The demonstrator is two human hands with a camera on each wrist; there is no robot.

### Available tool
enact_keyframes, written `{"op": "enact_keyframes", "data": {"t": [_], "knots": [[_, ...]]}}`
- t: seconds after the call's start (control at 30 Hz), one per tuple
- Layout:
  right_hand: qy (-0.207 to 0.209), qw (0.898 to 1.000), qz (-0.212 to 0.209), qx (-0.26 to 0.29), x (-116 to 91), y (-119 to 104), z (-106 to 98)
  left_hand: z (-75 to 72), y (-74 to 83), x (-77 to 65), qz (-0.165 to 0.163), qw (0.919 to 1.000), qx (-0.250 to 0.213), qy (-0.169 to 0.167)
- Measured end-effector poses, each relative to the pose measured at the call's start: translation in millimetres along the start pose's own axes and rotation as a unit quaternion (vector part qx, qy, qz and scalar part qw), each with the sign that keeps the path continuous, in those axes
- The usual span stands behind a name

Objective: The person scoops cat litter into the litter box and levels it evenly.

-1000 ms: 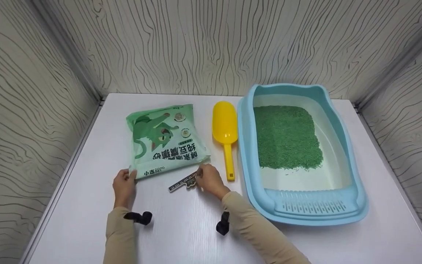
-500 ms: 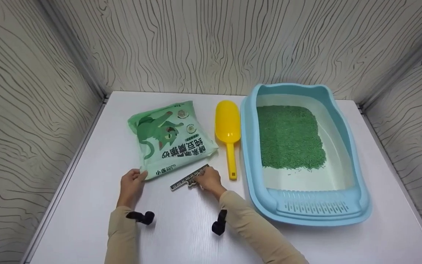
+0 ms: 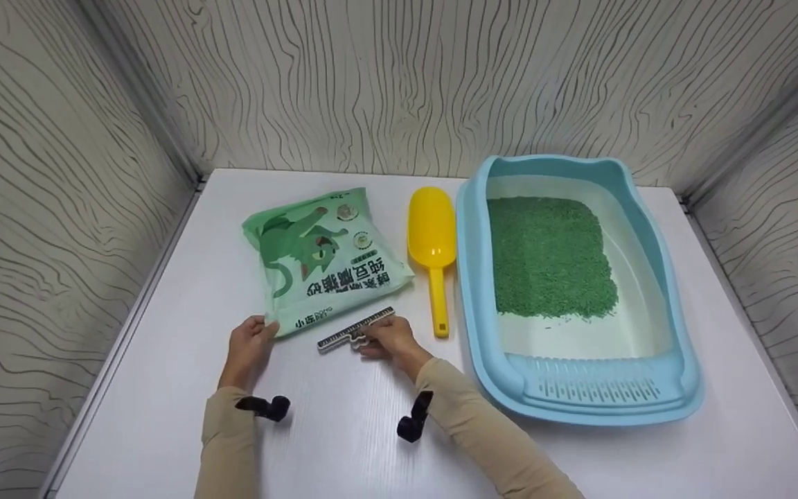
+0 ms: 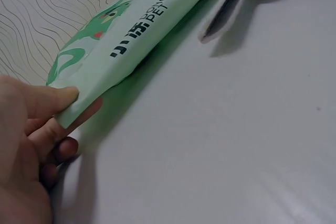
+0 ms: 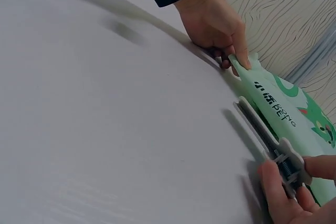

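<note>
A green bag of cat litter (image 3: 333,242) lies on the table with a cat picture and dark print facing up. My left hand (image 3: 248,350) pinches the bag's near left corner, thumb on top and fingers beneath, as the left wrist view shows. Just in front of the bag's near edge, my right hand (image 3: 397,341) grips a long clip (image 3: 352,330) with piano-key markings. Thumb and fingers squeeze its handle, where a spring (image 5: 287,167) shows in the right wrist view. The clip's long bar runs almost parallel to the bag's edge and is apart from it in the head view.
Right of the bag lies a yellow scoop (image 3: 432,232), its handle pointing toward me. Beside it stands a large light-blue litter box (image 3: 474,298) with green pellets (image 3: 551,256) inside. Patterned walls (image 3: 343,83) enclose the white table (image 3: 343,423) at the back and sides.
The bag has shifted slightly right with my left hand. My right hand has moved from the clip's far end to its handle, and the clip sits slightly closer to the bag's edge.
</note>
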State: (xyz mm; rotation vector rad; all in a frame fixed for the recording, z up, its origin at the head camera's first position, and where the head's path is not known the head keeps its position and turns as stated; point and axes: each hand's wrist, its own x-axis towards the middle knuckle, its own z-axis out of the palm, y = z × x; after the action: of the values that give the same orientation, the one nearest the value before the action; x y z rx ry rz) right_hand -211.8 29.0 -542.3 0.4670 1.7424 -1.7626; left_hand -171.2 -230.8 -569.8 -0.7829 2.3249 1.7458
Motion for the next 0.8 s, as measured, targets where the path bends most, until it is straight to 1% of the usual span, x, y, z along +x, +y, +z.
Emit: {"op": "enact_keyframes", "data": {"t": [0.13, 0.23, 0.33, 0.47, 0.57, 0.67, 0.8], "knots": [[0.005, 0.999, 0.01, 0.048, 1.3, 1.7, 1.5, -1.1, -0.3, 0.3, 0.0, 1.0, 0.004, -0.006], [0.012, 0.998, 0.018, 0.063, 1.3, 0.3, 2.6, -1.8, -0.3, 0.3, 0.002, 0.9998, 0.017, -0.007], [0.021, 0.996, 0.036, 0.079, 1.0, -1.7, 3.6, -2.1, 0.0, 1.0, 0.002, 0.9997, 0.022, -0.006], [0.03, 0.99, 0.061, 0.124, 1.3, -2.5, 4.6, -1.9, 0.5, 2.3, 0.0, 0.9999, 0.015, -0.006], [0.031, 0.986, 0.064, 0.154, 2.1, -1.4, 4.9, -1.6, -0.2, 3.0, 0.0, 0.9999, 0.013, -0.006], [0.023, 0.984, 0.063, 0.167, 3.3, 0.4, 4.5, -1.3, -1.4, 2.9, 0.002, 1.0, 0.006, -0.004], [0.017, 0.985, 0.059, 0.159, 5.2, 2.0, 3.3, -1.2, -2.0, 2.0, 0.002, 1.0, 0.002, -0.001]]}}
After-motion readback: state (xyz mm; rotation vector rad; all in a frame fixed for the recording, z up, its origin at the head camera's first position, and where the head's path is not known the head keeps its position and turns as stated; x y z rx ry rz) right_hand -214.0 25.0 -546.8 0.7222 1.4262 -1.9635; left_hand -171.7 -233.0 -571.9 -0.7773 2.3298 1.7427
